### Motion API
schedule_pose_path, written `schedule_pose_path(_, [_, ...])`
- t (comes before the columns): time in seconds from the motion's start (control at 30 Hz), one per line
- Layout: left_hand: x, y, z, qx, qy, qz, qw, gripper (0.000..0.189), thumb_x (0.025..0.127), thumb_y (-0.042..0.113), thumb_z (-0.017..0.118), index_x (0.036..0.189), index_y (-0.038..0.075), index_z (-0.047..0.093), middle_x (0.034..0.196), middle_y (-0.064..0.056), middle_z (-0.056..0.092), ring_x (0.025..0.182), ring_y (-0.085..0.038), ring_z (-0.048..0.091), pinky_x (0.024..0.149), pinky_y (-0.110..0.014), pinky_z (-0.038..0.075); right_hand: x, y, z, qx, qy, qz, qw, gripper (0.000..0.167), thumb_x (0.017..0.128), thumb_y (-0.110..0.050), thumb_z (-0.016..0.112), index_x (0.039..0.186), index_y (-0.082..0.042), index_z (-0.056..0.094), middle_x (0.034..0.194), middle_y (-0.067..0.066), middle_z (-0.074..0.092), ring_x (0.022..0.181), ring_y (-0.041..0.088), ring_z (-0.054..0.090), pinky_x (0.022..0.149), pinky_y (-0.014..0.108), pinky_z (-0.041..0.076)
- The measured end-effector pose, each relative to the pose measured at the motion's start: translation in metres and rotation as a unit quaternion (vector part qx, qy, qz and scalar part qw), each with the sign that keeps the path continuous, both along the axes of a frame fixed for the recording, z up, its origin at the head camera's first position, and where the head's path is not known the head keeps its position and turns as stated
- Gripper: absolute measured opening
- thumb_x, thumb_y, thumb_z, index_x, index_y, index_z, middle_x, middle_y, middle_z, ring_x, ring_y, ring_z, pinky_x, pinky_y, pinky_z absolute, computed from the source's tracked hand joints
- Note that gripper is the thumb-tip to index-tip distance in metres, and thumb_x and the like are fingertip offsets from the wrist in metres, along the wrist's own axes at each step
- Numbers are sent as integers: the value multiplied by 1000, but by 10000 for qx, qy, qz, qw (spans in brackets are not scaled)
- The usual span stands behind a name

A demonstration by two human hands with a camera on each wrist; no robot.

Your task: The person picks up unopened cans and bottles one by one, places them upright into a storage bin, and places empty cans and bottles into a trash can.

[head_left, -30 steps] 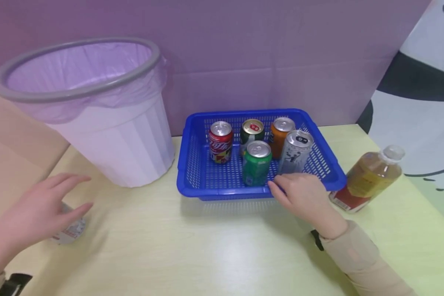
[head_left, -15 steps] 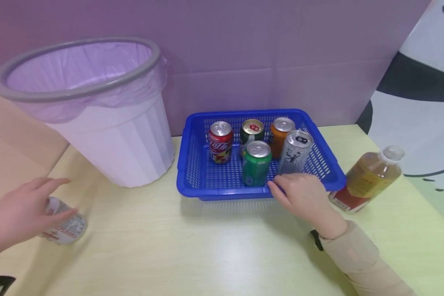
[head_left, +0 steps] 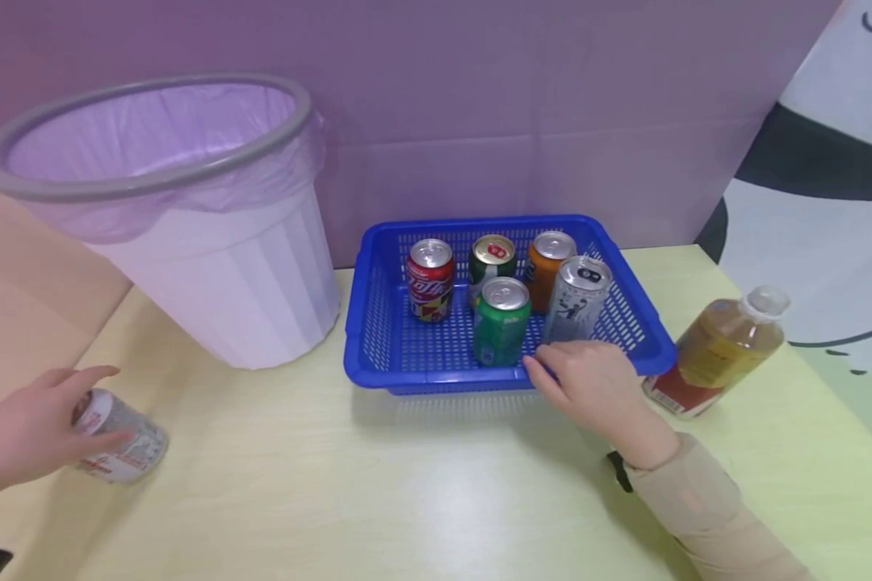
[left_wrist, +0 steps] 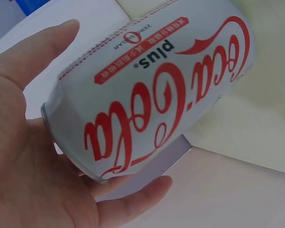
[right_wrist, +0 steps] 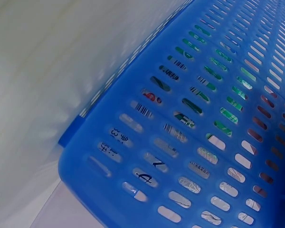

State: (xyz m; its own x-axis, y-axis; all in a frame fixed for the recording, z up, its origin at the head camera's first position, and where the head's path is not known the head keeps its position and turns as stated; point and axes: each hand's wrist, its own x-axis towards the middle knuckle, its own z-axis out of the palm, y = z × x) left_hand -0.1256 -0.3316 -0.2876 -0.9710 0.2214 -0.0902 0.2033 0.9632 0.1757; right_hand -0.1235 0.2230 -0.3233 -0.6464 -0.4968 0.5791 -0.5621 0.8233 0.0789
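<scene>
At the left of the table my left hand is spread around the upper end of a white and red Coca-Cola Plus can. In the left wrist view the thumb and fingers extend to either side of the can, with a gap by the thumb. The can's far end and back are hidden. My right hand grips the front rim of a blue plastic basket, fingers curled over it. Through the basket wall in the right wrist view, dark reddish shapes show, probably fingers.
In the basket stand red, dark green, orange, green and silver cans. A white bin with a purple liner stands behind left. A bottle of amber drink is right of the basket.
The left hand has moved left and slightly down about the Coca-Cola can, and more of the can shows. The right hand has kept its hold on the basket rim.
</scene>
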Motion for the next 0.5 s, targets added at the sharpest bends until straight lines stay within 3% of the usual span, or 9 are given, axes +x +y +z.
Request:
schedule_pose_path(0.3, [-2, -7, -7, 34, -253, 47, 9997, 87, 72, 29, 80, 128, -18, 33, 103, -46, 41, 73, -29, 54, 54, -33, 43, 0, -1, 1, 13, -18, 10, 10000, 42, 95, -34, 42, 57, -18, 44, 51, -8, 38, 44, 7, 35, 43, 24, 30])
schedule_pose_path(0.5, [-3, -8, -8, 70, -303, 81, 9995, 87, 71, 28, 80, 127, -18, 32, 100, -45, 42, 73, -27, 54, 54, -34, 44, 1, -1, 1, -5, 27, 27, 10000, 48, 98, -39, 33, 56, -17, 44, 50, -8, 38, 44, 8, 36, 42, 24, 30])
